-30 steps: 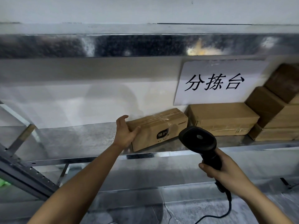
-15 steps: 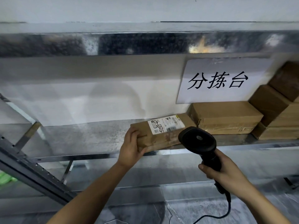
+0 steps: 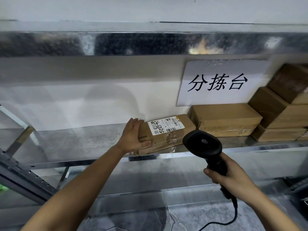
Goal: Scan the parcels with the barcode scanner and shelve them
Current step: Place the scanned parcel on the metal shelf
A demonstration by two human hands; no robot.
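A labelled cardboard parcel (image 3: 166,130) is seen lying flat on the metal shelf (image 3: 80,140), its long axis running left to right and slightly back toward the wall, its right end just beside the neighbouring carton (image 3: 225,119). The parcel's left end is gripped by the left hand (image 3: 133,137), with the fingers laid over the top face and the thumb along the front edge. The white shipping label (image 3: 165,126) is turned upward, and its barcode strip is placed on the side nearest the scanner.

The corded barcode scanner (image 3: 202,144) is grasped by its handle in the right hand (image 3: 230,177), fingers clenched round the grip; whether the trigger is pressed cannot be told. The scanner's head is held just in front of and slightly below the parcel's right end, so the label lies up and to the left of it. The right hand is judged the nearer to the barcode. A scan seems likely to require the head to be tipped toward the label.

More cartons (image 3: 280,114) are stacked at the right, below a paper sign (image 3: 216,82) on the wall.
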